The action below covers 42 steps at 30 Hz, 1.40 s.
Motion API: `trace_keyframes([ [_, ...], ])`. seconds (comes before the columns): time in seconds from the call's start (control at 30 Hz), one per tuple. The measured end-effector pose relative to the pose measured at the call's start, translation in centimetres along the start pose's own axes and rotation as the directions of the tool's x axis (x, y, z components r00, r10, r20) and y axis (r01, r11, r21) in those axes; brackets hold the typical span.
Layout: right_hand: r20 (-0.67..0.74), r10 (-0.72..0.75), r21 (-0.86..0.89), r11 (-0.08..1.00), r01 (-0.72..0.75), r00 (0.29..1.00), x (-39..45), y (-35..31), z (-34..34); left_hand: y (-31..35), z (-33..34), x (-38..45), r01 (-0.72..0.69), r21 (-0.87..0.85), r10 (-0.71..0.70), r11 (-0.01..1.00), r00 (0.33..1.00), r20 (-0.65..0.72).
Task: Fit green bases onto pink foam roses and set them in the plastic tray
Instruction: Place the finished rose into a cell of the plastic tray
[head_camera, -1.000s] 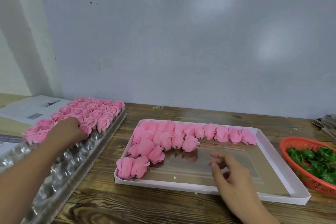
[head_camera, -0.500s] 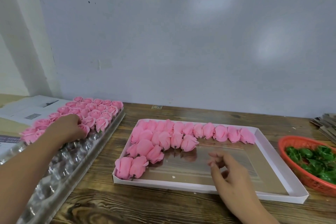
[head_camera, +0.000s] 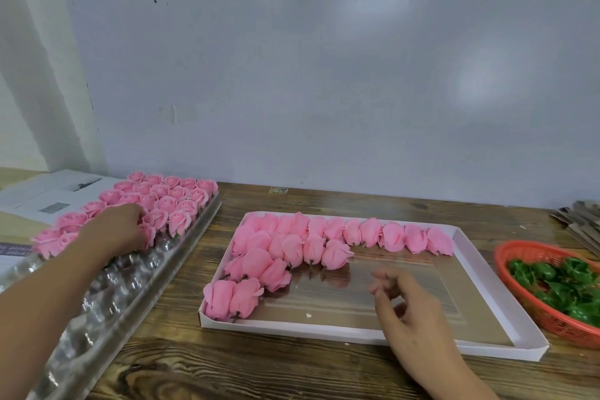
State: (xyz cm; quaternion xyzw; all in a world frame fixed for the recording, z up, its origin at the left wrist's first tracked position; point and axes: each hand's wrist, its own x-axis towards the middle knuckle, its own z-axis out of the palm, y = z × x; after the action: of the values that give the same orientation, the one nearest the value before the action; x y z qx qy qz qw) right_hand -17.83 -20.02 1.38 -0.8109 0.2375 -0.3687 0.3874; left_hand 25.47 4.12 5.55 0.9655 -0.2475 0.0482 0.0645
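A clear plastic tray (head_camera: 181,256) runs along the left, its far end filled with upright pink foam roses (head_camera: 168,201). My left hand (head_camera: 113,232) lies on the near edge of those roses, fingers curled down over one rose (head_camera: 148,235). A white cardboard box (head_camera: 487,279) in the middle holds more pink roses (head_camera: 292,247) lying on their sides at its back and left. My right hand (head_camera: 401,297) hovers over the box's bare bottom, fingers loosely apart and holding nothing. Green bases (head_camera: 561,286) fill a red basket (head_camera: 516,252) at the right.
The wooden table (head_camera: 259,370) runs to a pale wall close behind. Newspaper sheets (head_camera: 42,195) lie at the far left behind the plastic tray. A stack of flat card pieces (head_camera: 581,221) sits at the far right. The near cups of the plastic tray hold nothing.
My left hand has stayed on the same rose at the tray. My right hand has drifted slightly left over the box, still holding nothing.
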Motion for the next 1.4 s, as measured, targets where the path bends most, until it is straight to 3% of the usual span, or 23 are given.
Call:
trace_keyframes([
  [0.5, 0.008, 0.007, -0.009, 1.0, -0.007, 1.0, -0.1, -0.4, -0.1, 0.6, -1.2, -1.5, -0.032, 0.098, 0.027, 0.995, 0.998, 0.048],
  [0.6, 0.019, 0.011, -0.018, 1.0, -0.011, 1.0, 0.0, -0.4, -0.1, 2.0, -2.7, -3.3, -0.056, 0.147, 0.061, 0.988, 0.998, -0.029],
  [0.7, 0.041, 0.006, -0.038, 0.999, -0.004, 0.999, 0.0, -0.4, -0.1, 5.4, -3.4, -7.2, -0.164, -0.059, 0.152, 0.985, 0.975, -0.163],
  [0.8, 0.059, 0.013, -0.06, 0.998, -0.01, 0.998, 0.0, -0.4, -0.2, 8.9, -2.1, -13.4, -0.345, -0.309, 0.334, 0.886, 0.938, -0.09],
  [0.87, 0.065, 0.015, -0.066, 0.998, -0.011, 0.998, 0.0, -0.4, -0.1, 10.1, -0.6, -16.7, -0.395, -0.392, 0.411, 0.831, 0.911, -0.047],
  [1.03, 0.09, 0.018, -0.111, 0.994, -0.008, 0.996, 0.1, -0.7, 0.0, 9.8, 1.6, -19.6, -0.436, -0.48, 0.412, 0.761, 0.897, -0.161],
  [1.13, 0.183, 0.051, -0.172, 0.985, -0.019, 0.982, 0.7, -1.4, 0.7, 9.1, 2.2, -19.8, -0.466, -0.486, 0.42, 0.739, 0.883, -0.209],
  [1.27, 0.362, 0.082, -0.238, 0.971, 0.007, 0.929, 1.7, -3.3, 3.4, 9.1, 3.1, -19.9, -0.532, -0.454, 0.434, 0.715, 0.847, -0.309],
  [1.4, 0.498, 0.225, -0.201, 0.969, -0.141, 0.837, 2.4, -5.4, 7.5, 8.7, 4.2, -19.7, -0.521, -0.492, 0.388, 0.698, 0.852, -0.351],
])
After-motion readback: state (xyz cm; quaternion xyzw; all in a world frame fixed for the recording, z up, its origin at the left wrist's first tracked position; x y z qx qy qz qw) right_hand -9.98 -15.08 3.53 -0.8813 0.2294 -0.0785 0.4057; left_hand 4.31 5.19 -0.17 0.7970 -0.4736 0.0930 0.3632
